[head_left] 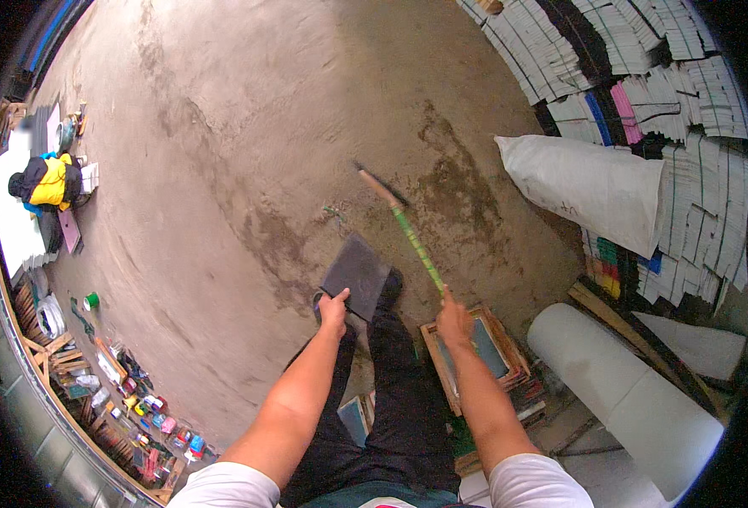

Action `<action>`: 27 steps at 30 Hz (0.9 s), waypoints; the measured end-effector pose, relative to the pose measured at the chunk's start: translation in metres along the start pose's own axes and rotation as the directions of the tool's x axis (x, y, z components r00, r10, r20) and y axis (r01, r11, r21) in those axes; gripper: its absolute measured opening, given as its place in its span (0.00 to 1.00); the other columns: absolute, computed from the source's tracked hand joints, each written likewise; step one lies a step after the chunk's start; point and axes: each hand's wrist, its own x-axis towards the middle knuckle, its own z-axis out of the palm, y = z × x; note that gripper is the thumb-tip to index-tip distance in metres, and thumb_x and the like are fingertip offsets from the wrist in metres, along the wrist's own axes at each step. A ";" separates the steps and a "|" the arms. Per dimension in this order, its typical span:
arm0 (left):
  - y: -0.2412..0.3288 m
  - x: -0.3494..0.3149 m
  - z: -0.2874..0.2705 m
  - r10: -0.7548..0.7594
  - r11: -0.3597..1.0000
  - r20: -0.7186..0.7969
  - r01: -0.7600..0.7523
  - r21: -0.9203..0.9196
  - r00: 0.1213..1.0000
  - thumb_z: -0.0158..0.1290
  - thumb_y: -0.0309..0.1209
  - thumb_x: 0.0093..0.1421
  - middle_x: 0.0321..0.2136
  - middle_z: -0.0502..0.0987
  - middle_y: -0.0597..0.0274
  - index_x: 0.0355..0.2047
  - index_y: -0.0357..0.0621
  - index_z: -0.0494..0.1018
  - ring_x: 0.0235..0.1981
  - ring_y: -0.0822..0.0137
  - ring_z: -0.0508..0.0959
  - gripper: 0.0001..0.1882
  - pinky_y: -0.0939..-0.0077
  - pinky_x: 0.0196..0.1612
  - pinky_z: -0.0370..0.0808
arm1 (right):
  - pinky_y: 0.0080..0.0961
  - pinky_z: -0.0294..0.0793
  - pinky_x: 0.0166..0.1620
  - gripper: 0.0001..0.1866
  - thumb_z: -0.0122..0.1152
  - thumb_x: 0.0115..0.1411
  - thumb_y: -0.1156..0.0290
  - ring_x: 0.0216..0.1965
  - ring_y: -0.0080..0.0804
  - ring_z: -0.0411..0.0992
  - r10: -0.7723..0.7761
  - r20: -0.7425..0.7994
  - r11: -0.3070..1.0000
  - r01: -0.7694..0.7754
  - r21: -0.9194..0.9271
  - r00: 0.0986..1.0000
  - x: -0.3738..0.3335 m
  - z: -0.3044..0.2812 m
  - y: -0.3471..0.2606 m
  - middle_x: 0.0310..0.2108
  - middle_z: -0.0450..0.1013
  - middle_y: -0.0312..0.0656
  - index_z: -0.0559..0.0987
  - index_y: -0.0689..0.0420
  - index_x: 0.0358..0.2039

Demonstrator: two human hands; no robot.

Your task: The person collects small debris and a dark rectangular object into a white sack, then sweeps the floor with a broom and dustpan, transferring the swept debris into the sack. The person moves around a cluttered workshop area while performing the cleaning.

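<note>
My left hand (333, 312) is closed on the near edge of a flat, dark grey square panel (355, 273), held low in front of my legs. Whether the panel has a raised rim or a handle, I cannot tell. In my right hand (453, 322) is a broom (416, 241) with a green striped handle, gripped near its upper end. The handle slants away to the left, down to a narrow head with a dark edge (382, 184) at the floor. A small scatter of debris (334, 214) lies on the floor between the broom head and the panel.
Wooden frames (484, 356) stand by my right leg. Further right are a large white roll (624, 394), a white sack (585, 186) and bundled stacks of sheets (695, 195). Along the left lie bottles and jars (150, 415), a green-and-white tub (91, 300) and a table with a yellow-and-black jacket (51, 182).
</note>
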 end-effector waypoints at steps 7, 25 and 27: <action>0.043 -0.022 -0.006 -0.033 0.988 0.025 0.029 0.151 0.999 0.60 0.27 0.59 0.44 0.78 0.57 0.50 0.33 0.71 0.43 0.60 0.78 0.20 0.65 0.43 0.73 | 0.49 0.78 0.42 0.31 0.49 0.66 0.70 0.42 0.53 0.78 0.272 -0.051 0.962 -0.270 0.044 0.961 0.038 0.008 0.013 0.41 0.78 0.56 0.59 0.50 0.69; 0.049 0.073 -0.214 -0.054 0.984 0.090 0.069 -0.166 0.994 0.58 0.22 0.58 0.47 0.78 0.53 0.52 0.36 0.69 0.46 0.51 0.79 0.21 0.54 0.50 0.75 | 0.50 0.77 0.41 0.28 0.49 0.68 0.66 0.38 0.54 0.78 0.168 0.041 0.986 -0.167 -0.016 0.985 -0.079 0.076 -0.175 0.36 0.77 0.54 0.61 0.40 0.68; 0.030 0.096 -0.229 0.120 0.989 0.045 -0.116 -0.095 0.992 0.59 0.18 0.53 0.49 0.76 0.51 0.48 0.40 0.77 0.52 0.51 0.76 0.20 0.62 0.58 0.70 | 0.49 0.77 0.41 0.28 0.49 0.68 0.64 0.38 0.54 0.77 0.142 -0.019 0.989 -0.143 -0.029 0.990 -0.080 0.079 -0.165 0.36 0.76 0.53 0.61 0.39 0.68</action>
